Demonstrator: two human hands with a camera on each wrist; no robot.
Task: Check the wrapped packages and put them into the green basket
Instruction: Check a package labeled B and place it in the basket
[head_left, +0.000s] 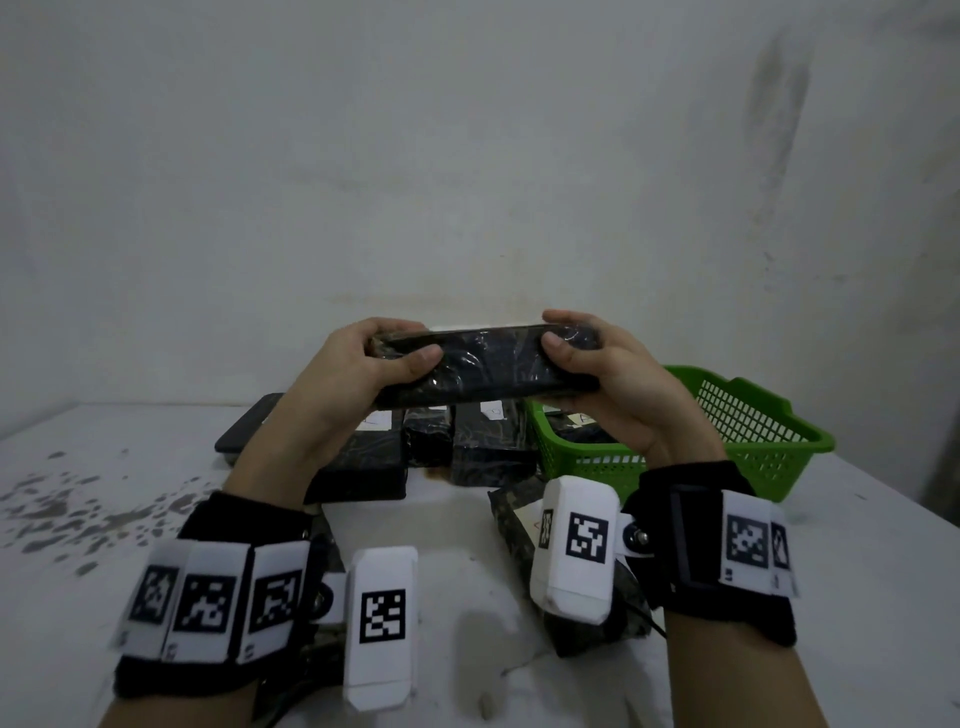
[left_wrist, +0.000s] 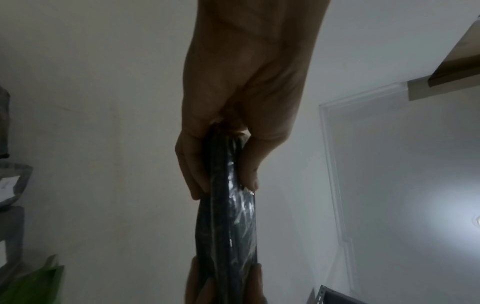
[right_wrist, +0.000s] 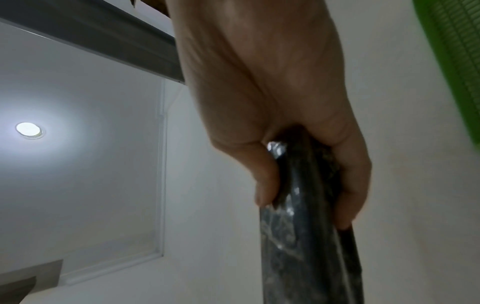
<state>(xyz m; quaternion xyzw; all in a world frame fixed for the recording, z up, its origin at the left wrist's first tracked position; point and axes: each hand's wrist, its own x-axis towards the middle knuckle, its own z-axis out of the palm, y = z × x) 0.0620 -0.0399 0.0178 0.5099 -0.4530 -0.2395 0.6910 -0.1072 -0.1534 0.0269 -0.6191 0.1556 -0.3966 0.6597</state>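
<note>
A flat black package wrapped in shiny film is held up above the table, edge toward me. My left hand grips its left end and my right hand grips its right end, thumbs on the near face. The left wrist view shows the left hand pinching the package. In the right wrist view the right hand pinches the package. The green basket stands at the right with one wrapped package inside.
Several more black wrapped packages with white labels lie on the white table below my hands, and others sit close to my wrists. A dark flat tray lies at the back left. A wall stands close behind.
</note>
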